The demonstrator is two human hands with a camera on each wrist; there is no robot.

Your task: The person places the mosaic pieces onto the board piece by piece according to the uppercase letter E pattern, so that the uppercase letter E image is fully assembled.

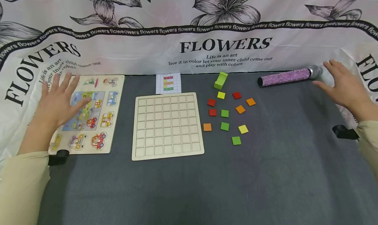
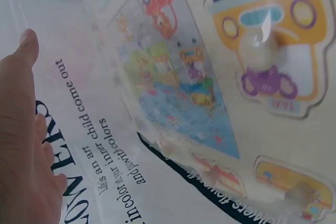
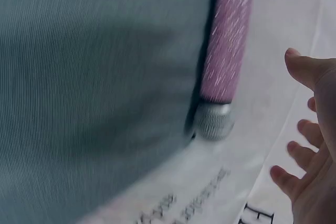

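Observation:
My left hand (image 1: 57, 101), fingers spread, overlaps the left side of a wooden vehicle puzzle board (image 1: 113, 133) in the head view. In the left wrist view, knobbed pieces such as a yellow taxi piece (image 2: 315, 51) show on that board. My right hand (image 1: 346, 85) is at the far right with fingers apart, just beyond the silver head of a pink glittery microphone (image 1: 286, 77). The right wrist view shows a gap between the microphone (image 3: 228, 40) and the fingers. Neither hand holds anything.
A wooden grid board (image 1: 167, 154) lies mid-table beneath a small pattern card (image 1: 159, 83). To its right are scattered red, orange, yellow and green square tiles (image 1: 224, 126), plus a green block (image 1: 220, 80). White floral cloth (image 1: 133, 54) borders the dark table (image 1: 189, 192).

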